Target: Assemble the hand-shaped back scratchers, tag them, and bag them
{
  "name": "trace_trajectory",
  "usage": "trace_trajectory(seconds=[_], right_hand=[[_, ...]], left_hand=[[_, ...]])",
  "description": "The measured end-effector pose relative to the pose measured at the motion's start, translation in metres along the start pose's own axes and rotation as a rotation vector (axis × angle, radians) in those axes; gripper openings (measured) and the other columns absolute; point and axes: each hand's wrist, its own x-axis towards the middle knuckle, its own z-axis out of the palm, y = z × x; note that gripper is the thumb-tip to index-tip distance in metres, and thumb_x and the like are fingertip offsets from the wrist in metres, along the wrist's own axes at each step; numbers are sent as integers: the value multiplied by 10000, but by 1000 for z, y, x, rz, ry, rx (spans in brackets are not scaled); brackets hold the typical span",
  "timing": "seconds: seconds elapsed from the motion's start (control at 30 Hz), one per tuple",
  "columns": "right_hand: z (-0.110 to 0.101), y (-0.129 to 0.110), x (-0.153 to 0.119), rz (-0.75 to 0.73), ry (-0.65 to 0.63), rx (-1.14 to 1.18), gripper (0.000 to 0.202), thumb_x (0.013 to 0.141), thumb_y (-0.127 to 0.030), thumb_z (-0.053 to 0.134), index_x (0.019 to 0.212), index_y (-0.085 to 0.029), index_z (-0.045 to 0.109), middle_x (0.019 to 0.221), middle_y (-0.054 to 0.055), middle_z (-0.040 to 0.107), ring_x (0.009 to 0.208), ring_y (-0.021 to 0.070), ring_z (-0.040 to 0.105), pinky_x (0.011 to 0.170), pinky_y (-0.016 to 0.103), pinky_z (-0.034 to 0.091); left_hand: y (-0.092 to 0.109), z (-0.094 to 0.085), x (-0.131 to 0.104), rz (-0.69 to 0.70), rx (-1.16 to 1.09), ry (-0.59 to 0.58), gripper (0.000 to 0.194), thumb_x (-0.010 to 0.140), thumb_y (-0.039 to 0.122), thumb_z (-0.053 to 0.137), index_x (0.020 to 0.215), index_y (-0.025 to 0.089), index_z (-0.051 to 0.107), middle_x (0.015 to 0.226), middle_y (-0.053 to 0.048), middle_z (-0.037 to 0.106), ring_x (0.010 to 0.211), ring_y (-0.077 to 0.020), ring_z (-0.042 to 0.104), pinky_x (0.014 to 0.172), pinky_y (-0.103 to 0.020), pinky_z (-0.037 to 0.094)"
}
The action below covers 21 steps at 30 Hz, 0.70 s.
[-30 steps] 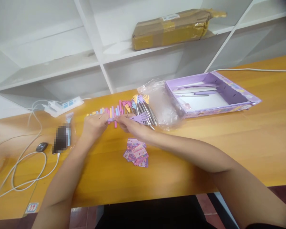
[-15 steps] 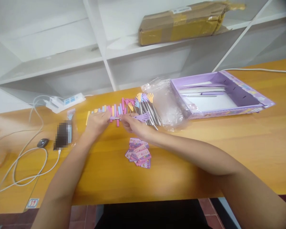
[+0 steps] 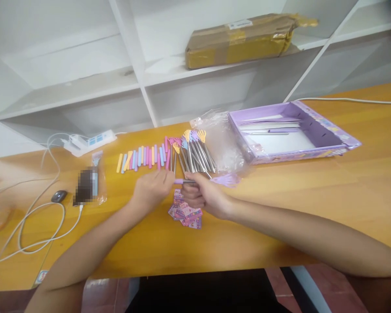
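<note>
My left hand (image 3: 154, 188) is closed round a purple handle tube (image 3: 178, 181), most of it hidden in the fist. My right hand (image 3: 206, 193) grips the metal rod of a back scratcher whose purple hand-shaped head (image 3: 226, 180) sticks out to the right. Rod and tube meet in line between the two fists. Just beyond lies a bunch of back scratchers (image 3: 197, 152) with yellow, blue, pink and purple heads. To its left is a row of coloured handle tubes (image 3: 143, 155). Small printed cards (image 3: 187, 213) are piled below my hands, partly covered by the right one.
A purple box (image 3: 276, 152) with cards and rods stands at the right, beside clear plastic wrapping (image 3: 226, 150). On the left are a power strip (image 3: 101, 138), a black mouse (image 3: 59, 196), cables and a blurred device in a plastic bag. A taped carton (image 3: 241, 43) rests on the shelf.
Both hands have moved right and toward me, with the purple tube and back scratcher between them. More of the tube row is uncovered. The view has shifted slightly.
</note>
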Motion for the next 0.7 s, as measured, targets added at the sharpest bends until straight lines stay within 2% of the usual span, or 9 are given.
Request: trace_trajectory(seconds=[0.1, 0.2, 0.3, 0.37, 0.53, 0.6, 0.7], right_hand=[[0, 13, -14, 83, -44, 51, 620, 1072, -593, 459, 606, -271, 207, 562, -100, 129, 498, 99, 48, 491, 301, 51], [3, 25, -26, 80, 44, 73, 578, 1046, -491, 503, 623, -270, 176, 577, -104, 110, 502, 96, 44, 503, 301, 51], [7, 39, -43, 75, 147, 96, 600, 996, -509, 583, 629, -267, 175, 588, -105, 124, 503, 86, 65, 506, 305, 62], [13, 48, -57, 77, 176, 119, 612, 950, -561, 637, 635, -263, 205, 592, -105, 153, 511, 81, 83, 511, 303, 67], [35, 63, -95, 120, 201, 94, 562, 894, -604, 682, 675, -255, 299, 608, -103, 215, 538, 76, 131, 529, 290, 92], [43, 69, -106, 121, 215, 68, 595, 909, -650, 678, 661, -256, 307, 601, -99, 228, 535, 73, 158, 529, 290, 122], [50, 80, -117, 101, 202, 45, 691, 906, -754, 686, 628, -259, 291, 577, -100, 219, 512, 68, 174, 519, 291, 147]], left_hand=[[34, -5, 0, 24, -36, -63, 354, 1067, 77, 435, 764, 229, 537, 680, -56, 582, 645, -218, 535, 589, -372, 266], [55, -2, -7, 5, -21, -160, 323, 1028, 32, 450, 791, 219, 565, 684, -66, 617, 622, -219, 570, 544, -357, 250], [65, -3, -18, 28, -7, -322, 265, 1047, 93, 506, 838, 202, 626, 675, -77, 667, 566, -218, 611, 485, -334, 218], [72, -12, -26, 46, -9, -437, 220, 1046, 110, 537, 881, 192, 658, 706, -88, 714, 575, -238, 664, 464, -317, 262], [93, -52, -43, 32, -72, -779, 197, 1008, 30, 565, 1024, 171, 702, 830, -79, 800, 718, -286, 797, 555, -316, 530], [100, -63, -51, 2, -116, -915, 214, 1017, 37, 554, 1067, 171, 713, 840, -81, 808, 745, -307, 817, 600, -347, 581], [104, -70, -65, -37, -191, -1030, 248, 991, 34, 557, 1086, 184, 730, 882, -95, 824, 769, -314, 821, 652, -360, 584]])
